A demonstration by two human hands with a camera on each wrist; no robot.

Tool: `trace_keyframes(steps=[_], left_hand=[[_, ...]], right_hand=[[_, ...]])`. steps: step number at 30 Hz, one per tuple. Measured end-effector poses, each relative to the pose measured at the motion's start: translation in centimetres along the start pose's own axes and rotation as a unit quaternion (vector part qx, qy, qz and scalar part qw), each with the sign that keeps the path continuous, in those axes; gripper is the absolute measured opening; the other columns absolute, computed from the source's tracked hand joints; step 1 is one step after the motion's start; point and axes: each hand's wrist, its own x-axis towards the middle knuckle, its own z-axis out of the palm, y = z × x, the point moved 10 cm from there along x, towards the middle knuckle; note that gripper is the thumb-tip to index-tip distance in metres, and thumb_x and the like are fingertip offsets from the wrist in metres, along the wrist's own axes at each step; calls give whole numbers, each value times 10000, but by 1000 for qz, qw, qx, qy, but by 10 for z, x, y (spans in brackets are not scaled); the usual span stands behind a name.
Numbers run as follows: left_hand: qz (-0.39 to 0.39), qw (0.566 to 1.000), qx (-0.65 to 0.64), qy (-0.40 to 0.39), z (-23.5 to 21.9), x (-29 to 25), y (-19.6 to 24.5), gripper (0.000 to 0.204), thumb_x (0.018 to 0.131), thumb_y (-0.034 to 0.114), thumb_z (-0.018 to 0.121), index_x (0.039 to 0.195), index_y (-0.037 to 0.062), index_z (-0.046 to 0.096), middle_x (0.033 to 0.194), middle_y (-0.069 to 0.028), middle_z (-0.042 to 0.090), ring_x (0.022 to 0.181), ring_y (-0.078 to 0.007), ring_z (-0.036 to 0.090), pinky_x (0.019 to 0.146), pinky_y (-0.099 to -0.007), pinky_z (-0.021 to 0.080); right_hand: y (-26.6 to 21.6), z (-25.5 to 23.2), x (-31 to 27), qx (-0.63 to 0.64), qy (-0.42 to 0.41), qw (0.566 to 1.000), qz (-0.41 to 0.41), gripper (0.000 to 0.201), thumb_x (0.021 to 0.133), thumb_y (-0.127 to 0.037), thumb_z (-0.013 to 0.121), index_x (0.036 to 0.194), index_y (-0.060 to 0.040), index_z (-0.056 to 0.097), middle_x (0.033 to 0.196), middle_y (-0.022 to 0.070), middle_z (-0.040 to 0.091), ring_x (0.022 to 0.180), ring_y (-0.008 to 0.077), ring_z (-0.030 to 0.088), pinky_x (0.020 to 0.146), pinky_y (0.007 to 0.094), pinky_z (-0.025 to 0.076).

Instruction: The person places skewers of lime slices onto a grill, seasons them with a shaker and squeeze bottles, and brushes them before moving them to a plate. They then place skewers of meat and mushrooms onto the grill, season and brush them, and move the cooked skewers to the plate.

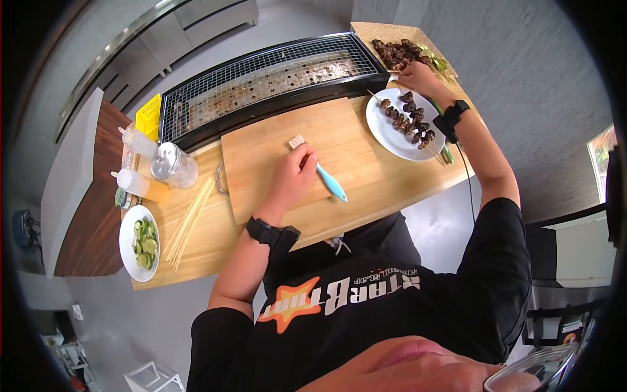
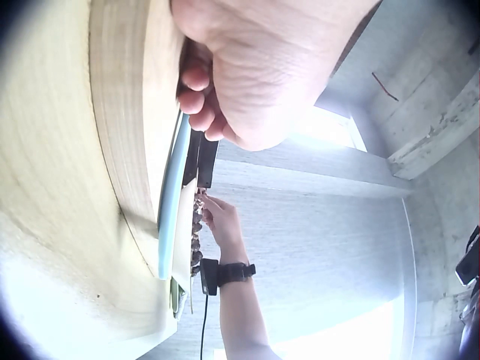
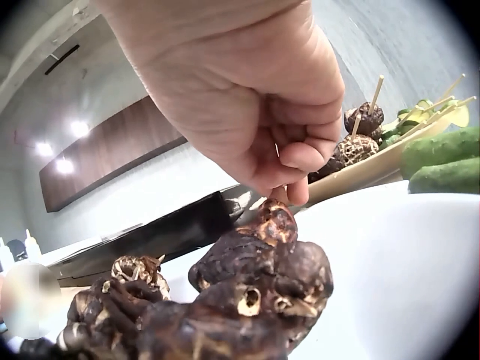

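My left hand (image 1: 294, 176) lies on the wooden cutting board (image 1: 255, 150), fingers curled over the neck of a basting brush (image 1: 333, 184). Pale bristles show beyond the knuckles; its light blue handle slants out toward the board's near edge, also seen in the left wrist view. At the back right, my right hand (image 1: 421, 77) reaches past a white plate (image 1: 379, 127) bearing skewers of dark, browned mushrooms (image 1: 398, 119). In the right wrist view its thumb and fingertips (image 3: 300, 156) pinch together at a skewer's end, which they mostly hide. More dark skewers (image 1: 398, 52) lie beyond on a tray.
Behind the board stands a long grill with a wire grate (image 1: 196, 104). Bottles (image 1: 140, 185), a lidded jar (image 1: 175, 166), bare skewers (image 1: 189, 225) and a plate of sliced green vegetables (image 1: 144, 245) sit at the left. Whole cucumbers (image 3: 442, 161) lie beside the right plate.
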Motion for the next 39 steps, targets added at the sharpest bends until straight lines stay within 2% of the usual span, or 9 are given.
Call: trace_keyframes(steps=[5, 9, 12, 15, 19, 24, 31, 36, 39], left_hand=[[-9, 1000, -2, 0, 0, -1, -4, 164, 911, 172, 546, 852, 20, 562, 636, -54, 542, 583, -132, 526, 550, -286, 411], [-20, 1000, -6, -6, 1, -2, -1, 161, 914, 169, 545, 857, 19, 557, 652, -49, 543, 594, -125, 518, 560, -277, 412], [-32, 999, -21, -8, 3, -2, -7, 158, 917, 163, 544, 856, 18, 554, 651, -39, 535, 594, -113, 502, 561, -269, 409], [-35, 999, -33, -11, 4, -1, -9, 160, 921, 161, 544, 853, 16, 552, 648, -29, 527, 594, -100, 489, 559, -262, 405], [-23, 999, -30, -15, 4, 0, -9, 167, 923, 163, 549, 849, 13, 552, 638, -24, 515, 589, -93, 476, 551, -259, 397], [-14, 1000, -19, -13, 3, 0, -7, 171, 921, 163, 555, 840, 12, 551, 622, -22, 503, 572, -88, 460, 533, -258, 382], [-7, 1000, -5, -3, 1, -1, -4, 166, 918, 160, 552, 840, 14, 552, 605, -39, 502, 544, -98, 453, 516, -267, 374], [-1, 1000, 5, -4, 0, -1, 1, 154, 915, 155, 547, 843, 19, 559, 599, -51, 508, 531, -118, 466, 508, -283, 372], [0, 1000, 9, -4, 0, 0, 2, 152, 914, 155, 547, 843, 21, 560, 599, -57, 512, 528, -126, 470, 508, -289, 373]], right_hand=[[-22, -36, -39, 71, 95, 992, -51, 182, 802, -162, 658, 912, -22, 697, 810, 152, 682, 725, 279, 648, 685, 373, 509], [-41, -47, -96, 88, 18, 996, -23, 181, 800, -187, 677, 810, -7, 660, 711, 127, 653, 652, 265, 620, 623, 356, 483], [-48, -40, -143, -5, -99, 994, 50, 240, 805, -224, 692, 786, 9, 636, 676, 124, 629, 604, 229, 583, 574, 350, 450], [-47, -33, -181, 2, -134, 985, 112, 276, 794, -254, 703, 737, 5, 626, 637, 131, 604, 588, 259, 578, 554, 364, 438], [-46, -26, -204, -44, -92, 991, 90, 292, 803, -268, 690, 742, 12, 630, 648, 140, 611, 601, 275, 591, 559, 381, 442], [-36, -17, -211, 106, -89, 984, 115, 204, 840, -148, 616, 759, 38, 613, 618, 118, 595, 559, 199, 575, 540, 321, 437], [-22, -72, -209, 322, 18, 932, 166, 217, 908, -129, 559, 753, 11, 615, 640, -10, 562, 574, 34, 483, 504, 198, 361], [-2, -104, -165, 289, 120, 935, 164, 248, 914, -152, 546, 746, 19, 608, 626, -7, 558, 572, 39, 475, 500, 211, 365], [29, -98, -108, 150, 157, 969, 121, 277, 856, -213, 583, 722, 26, 626, 597, 67, 591, 551, 132, 541, 535, 292, 430]])
